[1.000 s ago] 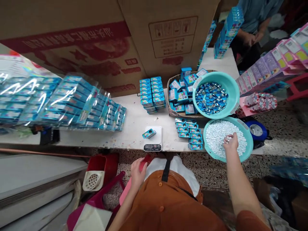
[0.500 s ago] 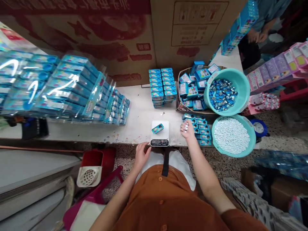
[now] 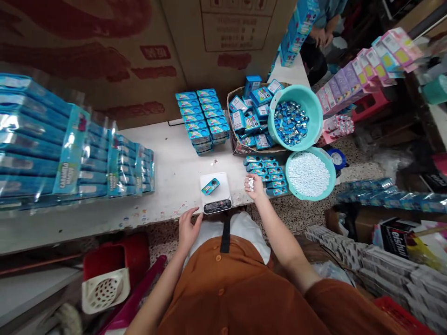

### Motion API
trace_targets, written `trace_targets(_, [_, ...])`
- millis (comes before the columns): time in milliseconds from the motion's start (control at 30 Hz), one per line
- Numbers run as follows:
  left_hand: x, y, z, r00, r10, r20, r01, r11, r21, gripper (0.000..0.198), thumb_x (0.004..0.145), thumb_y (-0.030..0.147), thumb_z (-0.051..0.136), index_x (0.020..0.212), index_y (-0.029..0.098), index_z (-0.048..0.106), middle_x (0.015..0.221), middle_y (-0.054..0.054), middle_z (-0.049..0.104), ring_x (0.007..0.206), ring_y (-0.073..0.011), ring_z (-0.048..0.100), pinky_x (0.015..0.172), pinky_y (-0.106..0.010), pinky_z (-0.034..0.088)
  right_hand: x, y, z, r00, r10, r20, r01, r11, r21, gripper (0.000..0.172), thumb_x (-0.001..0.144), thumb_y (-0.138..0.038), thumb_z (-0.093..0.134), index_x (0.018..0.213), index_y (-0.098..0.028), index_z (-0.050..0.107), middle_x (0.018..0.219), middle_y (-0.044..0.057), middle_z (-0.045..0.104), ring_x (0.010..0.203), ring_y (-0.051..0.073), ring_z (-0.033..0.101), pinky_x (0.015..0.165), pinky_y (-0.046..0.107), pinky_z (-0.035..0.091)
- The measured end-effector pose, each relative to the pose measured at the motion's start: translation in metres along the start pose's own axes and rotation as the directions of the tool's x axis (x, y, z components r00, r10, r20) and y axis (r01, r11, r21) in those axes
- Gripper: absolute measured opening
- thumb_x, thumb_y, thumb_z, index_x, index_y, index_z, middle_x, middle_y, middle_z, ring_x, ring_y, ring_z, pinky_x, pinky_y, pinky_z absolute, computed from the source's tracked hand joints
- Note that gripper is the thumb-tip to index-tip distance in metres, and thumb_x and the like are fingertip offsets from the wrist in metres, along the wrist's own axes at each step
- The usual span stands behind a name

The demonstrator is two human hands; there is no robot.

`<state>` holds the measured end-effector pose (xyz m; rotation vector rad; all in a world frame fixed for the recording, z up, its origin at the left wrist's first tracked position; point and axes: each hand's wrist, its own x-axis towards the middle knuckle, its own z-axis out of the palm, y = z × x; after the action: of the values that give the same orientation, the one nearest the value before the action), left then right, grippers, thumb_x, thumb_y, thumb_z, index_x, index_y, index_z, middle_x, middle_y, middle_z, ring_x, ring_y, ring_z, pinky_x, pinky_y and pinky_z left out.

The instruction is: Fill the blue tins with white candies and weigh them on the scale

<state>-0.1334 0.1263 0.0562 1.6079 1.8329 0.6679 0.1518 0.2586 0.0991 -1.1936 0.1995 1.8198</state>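
Note:
My right hand (image 3: 254, 186) is cupped palm up around several small white pellets (image 3: 251, 183), beside rows of small blue boxes (image 3: 277, 184) at the table's front edge. My left hand (image 3: 189, 226) rests with fingers apart at the table edge, just left of a white digital scale (image 3: 223, 188). On the scale lies one blue box (image 3: 210, 186) with a dark round opening, tilted at an angle. A teal basin (image 3: 332, 167) full of white pellets stands right of the rows. Behind it, another teal basin (image 3: 317, 111) holds blue and silver round pieces.
Stacked blue boxes (image 3: 199, 125) stand behind the scale, beside a carton (image 3: 240, 148) of blue boxes. Plastic-wrapped blue packs (image 3: 94, 158) fill the left. A large cardboard box (image 3: 188, 56) rises behind. Another person's hands (image 3: 321, 37) show at the upper right.
The view has swung to the right, so the table things appear farther left. My right hand has opened somewhat, showing more of the pellets. The box on the scale has not moved.

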Motion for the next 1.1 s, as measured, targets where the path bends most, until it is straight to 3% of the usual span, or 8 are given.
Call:
trace_targets(167, [0.013, 0.015, 0.001, 1.0, 0.015, 0.019, -0.015, 1.0, -0.007, 0.028, 0.086, 0.039, 0.051, 0.106, 0.022, 0.061, 0.106, -0.008, 0.065, 0.105, -0.0258, 0.055, 0.098, -0.043, 0.04, 0.01, 0.022, 0.011, 0.996, -0.081, -0.048, 0.074, 0.99, -0.119, 0.011, 0.072, -0.028, 0.054, 0.07, -0.019, 0.048, 0.048, -0.009, 0.044, 0.033, 0.003, 0.031, 0.028, 0.014, 0.013])
trace_targets(300, [0.015, 0.017, -0.001, 1.0, -0.002, 0.001, 0.002, 1.0, -0.025, 0.026, 0.087, 0.037, 0.051, 0.106, 0.022, 0.061, 0.105, -0.007, 0.065, 0.105, -0.0254, 0.055, 0.097, -0.043, 0.041, 0.025, 0.045, 0.038, 0.976, -0.218, -0.02, 0.214, 0.968, -0.133, 0.022, 0.077, -0.036, 0.052, 0.064, -0.019, 0.045, 0.052, -0.006, 0.046, 0.036, 0.003, 0.036, 0.03, 0.014, 0.017])
trace_targets(567, [0.0, 0.009, 0.0, 0.991, -0.115, -0.073, 0.11, 0.991, -0.071, 0.024, 0.087, 0.035, 0.052, 0.105, 0.022, 0.061, 0.105, -0.007, 0.064, 0.104, -0.0237, 0.055, 0.097, -0.041, 0.041, 0.05, 0.075, 0.086, 0.948, -0.319, -0.01, 0.316, 0.94, -0.129, 0.029, 0.082, -0.035, 0.044, 0.059, -0.021, 0.033, 0.05, -0.007, 0.039, 0.038, 0.004, 0.034, 0.033, 0.016, 0.018])
trace_targets(867, [-0.004, 0.005, -0.001, 0.979, -0.179, -0.094, 0.168, 0.979, -0.115, 0.024, 0.086, 0.034, 0.052, 0.105, 0.022, 0.061, 0.105, -0.007, 0.065, 0.104, -0.0239, 0.056, 0.098, -0.042, 0.041, 0.054, 0.089, 0.106, 0.905, -0.412, -0.105, 0.364, 0.879, -0.309, 0.031, 0.081, -0.043, 0.046, 0.062, -0.022, 0.034, 0.054, -0.006, 0.038, 0.042, 0.005, 0.038, 0.036, 0.017, 0.029])
trace_targets(1100, [-0.002, -0.002, -0.003, 0.977, -0.189, -0.095, 0.177, 0.977, -0.121, 0.025, 0.086, 0.034, 0.051, 0.106, 0.021, 0.062, 0.105, -0.007, 0.065, 0.103, -0.0239, 0.056, 0.097, -0.041, 0.042, 0.056, 0.099, 0.107, 0.812, -0.584, -0.016, 0.522, 0.738, -0.428, 0.04, 0.085, -0.049, 0.04, 0.055, -0.022, 0.037, 0.054, -0.003, 0.045, 0.051, 0.008, 0.05, 0.052, 0.021, 0.043])
